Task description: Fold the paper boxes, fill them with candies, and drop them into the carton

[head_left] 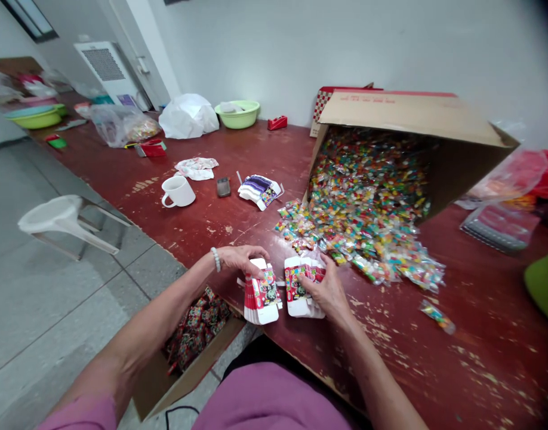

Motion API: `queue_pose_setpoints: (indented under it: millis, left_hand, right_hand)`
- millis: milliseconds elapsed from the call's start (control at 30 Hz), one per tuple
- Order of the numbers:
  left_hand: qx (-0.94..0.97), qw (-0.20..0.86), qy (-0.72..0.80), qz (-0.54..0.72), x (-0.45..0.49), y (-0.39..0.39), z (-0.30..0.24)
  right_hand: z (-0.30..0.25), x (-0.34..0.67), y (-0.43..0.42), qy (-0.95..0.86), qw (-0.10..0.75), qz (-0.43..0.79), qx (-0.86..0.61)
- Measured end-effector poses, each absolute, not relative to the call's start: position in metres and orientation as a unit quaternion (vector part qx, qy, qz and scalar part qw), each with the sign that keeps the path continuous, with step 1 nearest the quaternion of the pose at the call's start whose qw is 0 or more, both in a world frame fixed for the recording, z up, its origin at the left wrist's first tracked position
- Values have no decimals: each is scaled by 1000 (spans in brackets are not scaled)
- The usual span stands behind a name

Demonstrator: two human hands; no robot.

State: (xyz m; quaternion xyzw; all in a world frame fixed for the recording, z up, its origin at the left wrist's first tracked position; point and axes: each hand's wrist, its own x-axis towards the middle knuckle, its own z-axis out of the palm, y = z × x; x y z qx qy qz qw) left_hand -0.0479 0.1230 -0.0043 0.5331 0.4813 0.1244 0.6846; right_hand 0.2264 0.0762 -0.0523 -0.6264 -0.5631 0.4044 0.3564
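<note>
My left hand (243,260), with a beaded bracelet at the wrist, is closed on the top end of a fanned stack of red-and-white printed small cartons (261,298). Just to the right, my right hand (328,291) grips a second stack of the same cartons (297,289), its thumb across the printed face. Both stacks are near the front edge of the red table (274,161), a narrow gap apart. Beyond my right hand, small clear candy packets (368,233) spill out of a tipped cardboard box (403,113).
Further back lie purple-and-white cartons (259,190), a phone-like dark device (223,187), a white mug (178,192) and a green basin (238,116). One candy packet (437,316) lies alone at right. Below the table edge, an open carton (197,376) holds dark red wrapped pieces. A white stool (70,218) stands left.
</note>
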Motion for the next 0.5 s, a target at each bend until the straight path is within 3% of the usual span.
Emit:
queue_pose_setpoints:
  millis: [500]
  left_hand:
    - [438,748,471,163,-42,99,4]
  right_hand:
    - [-51,237,66,-413,450,595,-523]
